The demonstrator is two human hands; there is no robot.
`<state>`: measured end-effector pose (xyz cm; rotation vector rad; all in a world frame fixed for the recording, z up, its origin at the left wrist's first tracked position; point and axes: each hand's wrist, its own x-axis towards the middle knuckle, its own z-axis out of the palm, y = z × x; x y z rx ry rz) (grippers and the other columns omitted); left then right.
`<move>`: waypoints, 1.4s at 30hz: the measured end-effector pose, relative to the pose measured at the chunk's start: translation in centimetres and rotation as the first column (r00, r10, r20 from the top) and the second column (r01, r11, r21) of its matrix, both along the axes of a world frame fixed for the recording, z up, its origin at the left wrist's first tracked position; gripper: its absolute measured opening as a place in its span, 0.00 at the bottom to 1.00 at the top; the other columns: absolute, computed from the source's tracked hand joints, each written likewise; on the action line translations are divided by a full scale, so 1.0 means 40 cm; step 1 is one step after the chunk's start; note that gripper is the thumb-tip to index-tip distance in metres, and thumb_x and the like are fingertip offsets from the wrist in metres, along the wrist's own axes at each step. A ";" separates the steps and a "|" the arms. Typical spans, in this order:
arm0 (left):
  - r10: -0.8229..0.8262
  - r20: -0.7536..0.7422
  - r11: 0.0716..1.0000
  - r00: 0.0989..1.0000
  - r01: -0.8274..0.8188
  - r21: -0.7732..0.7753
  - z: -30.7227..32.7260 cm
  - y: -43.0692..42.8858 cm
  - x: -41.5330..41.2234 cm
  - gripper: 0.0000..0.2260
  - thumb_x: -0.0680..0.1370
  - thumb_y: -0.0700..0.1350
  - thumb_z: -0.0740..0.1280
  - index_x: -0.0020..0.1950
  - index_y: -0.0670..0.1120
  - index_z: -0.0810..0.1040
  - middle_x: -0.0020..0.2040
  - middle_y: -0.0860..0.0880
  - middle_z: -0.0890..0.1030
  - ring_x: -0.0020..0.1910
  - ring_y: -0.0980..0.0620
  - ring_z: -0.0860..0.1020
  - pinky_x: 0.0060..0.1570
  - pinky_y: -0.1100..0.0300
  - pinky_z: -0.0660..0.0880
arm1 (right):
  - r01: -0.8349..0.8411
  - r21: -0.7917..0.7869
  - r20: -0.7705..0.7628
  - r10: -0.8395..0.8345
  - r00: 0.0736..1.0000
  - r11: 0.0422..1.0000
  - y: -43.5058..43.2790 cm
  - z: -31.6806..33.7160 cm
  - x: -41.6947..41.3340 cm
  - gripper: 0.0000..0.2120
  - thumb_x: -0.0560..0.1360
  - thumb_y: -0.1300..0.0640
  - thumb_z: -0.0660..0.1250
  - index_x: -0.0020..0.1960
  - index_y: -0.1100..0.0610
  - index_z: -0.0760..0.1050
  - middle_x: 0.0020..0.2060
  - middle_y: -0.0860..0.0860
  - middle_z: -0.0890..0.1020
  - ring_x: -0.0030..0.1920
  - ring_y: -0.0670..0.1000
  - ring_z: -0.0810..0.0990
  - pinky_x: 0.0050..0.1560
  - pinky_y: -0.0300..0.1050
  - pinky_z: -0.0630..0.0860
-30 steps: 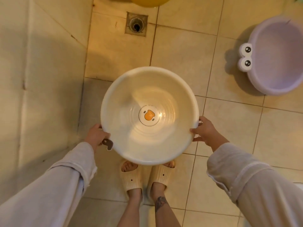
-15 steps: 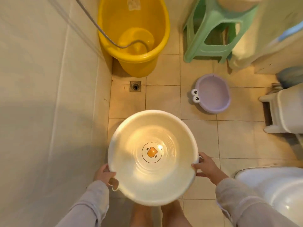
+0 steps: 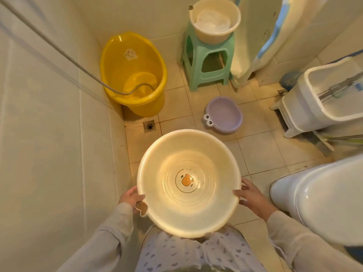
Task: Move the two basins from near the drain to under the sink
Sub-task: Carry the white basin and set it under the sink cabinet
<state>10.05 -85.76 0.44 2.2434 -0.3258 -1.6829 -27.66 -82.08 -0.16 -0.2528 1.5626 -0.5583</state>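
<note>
Bathroom floor tile (image 3: 259, 152) underfoot. Cream basin (image 3: 188, 183) was lifted level at my waist, left hand (image 3: 130, 198) gripping its 9 o'clock rim, right hand (image 3: 253, 197) its 3 o'clock rim. Purple basin (image 3: 224, 114) sat at 1 o'clock beside drain (image 3: 149, 126), nearer my right hand. Sink: couldn't tell where.

A yellow tub (image 3: 133, 73) stands in the corner with a metal hose (image 3: 64, 54) dipping into it. Beside it, a green stool (image 3: 208, 61) carries a cream bucket (image 3: 215, 20). A toilet (image 3: 322, 195) sits at right.
</note>
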 end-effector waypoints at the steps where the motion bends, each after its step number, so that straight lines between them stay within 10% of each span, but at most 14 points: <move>1: -0.022 -0.013 0.999 1.000 0.022 -0.024 0.010 -0.015 -0.012 0.26 0.73 0.26 0.63 0.71 0.38 0.68 0.60 0.33 0.77 0.28 0.46 0.76 0.30 0.56 0.74 | 0.034 -0.008 -0.002 -0.034 0.999 0.999 0.018 0.005 -0.004 0.25 0.71 0.70 0.66 0.65 0.53 0.71 0.56 0.60 0.80 0.54 0.59 0.80 0.41 0.48 0.80; 4: -0.144 -0.040 0.988 0.989 0.141 -0.063 0.042 -0.061 -0.037 0.27 0.73 0.27 0.64 0.71 0.39 0.67 0.60 0.30 0.78 0.21 0.52 0.77 0.28 0.60 0.75 | 0.170 -0.050 -0.008 -0.171 0.985 0.984 0.080 0.025 -0.006 0.21 0.72 0.68 0.65 0.62 0.52 0.73 0.54 0.58 0.81 0.55 0.60 0.79 0.48 0.52 0.79; 8: -0.329 -0.101 0.944 0.939 0.322 -0.077 0.056 -0.132 -0.060 0.25 0.73 0.30 0.65 0.69 0.41 0.70 0.26 0.45 0.82 0.14 0.57 0.73 0.17 0.70 0.70 | 0.422 -0.129 -0.011 -0.426 0.904 0.898 0.192 0.051 0.020 0.19 0.71 0.66 0.65 0.61 0.53 0.75 0.49 0.57 0.82 0.50 0.56 0.79 0.45 0.49 0.77; 12: -0.533 -0.138 0.846 0.834 0.522 -0.110 0.061 -0.191 -0.109 0.24 0.73 0.34 0.67 0.69 0.45 0.71 0.40 0.42 0.80 0.25 0.51 0.74 0.21 0.67 0.73 | 0.679 -0.180 0.040 -0.685 0.728 0.712 0.319 0.062 0.085 0.20 0.71 0.67 0.64 0.59 0.49 0.76 0.44 0.53 0.83 0.45 0.53 0.79 0.42 0.47 0.76; 20: -0.763 -0.156 0.647 0.628 0.742 -0.175 0.079 -0.154 -0.317 0.24 0.72 0.33 0.67 0.67 0.47 0.73 0.23 0.47 0.80 0.22 0.51 0.74 0.29 0.60 0.74 | 0.930 -0.206 0.086 -0.941 0.328 0.306 0.606 0.070 0.225 0.20 0.72 0.67 0.64 0.62 0.54 0.73 0.48 0.56 0.82 0.47 0.54 0.81 0.42 0.47 0.78; 33: -0.991 -0.118 -0.027 -0.060 0.966 -0.259 0.116 0.303 -0.726 0.21 0.72 0.33 0.65 0.64 0.45 0.75 0.51 0.39 0.78 0.42 0.42 0.77 0.37 0.53 0.76 | 0.916 -0.160 0.113 -0.929 -0.353 -0.368 1.115 0.039 0.457 0.22 0.74 0.66 0.62 0.68 0.57 0.70 0.49 0.56 0.81 0.47 0.55 0.78 0.39 0.49 0.74; 42: -0.951 -0.130 -0.248 -0.282 0.942 -0.228 0.109 0.808 -0.903 0.23 0.74 0.33 0.63 0.69 0.43 0.72 0.65 0.33 0.74 0.58 0.38 0.73 0.65 0.39 0.69 | 0.768 -0.139 0.121 -0.781 -0.613 -0.625 1.520 -0.001 0.499 0.23 0.73 0.67 0.61 0.66 0.52 0.71 0.48 0.54 0.81 0.46 0.55 0.79 0.37 0.45 0.76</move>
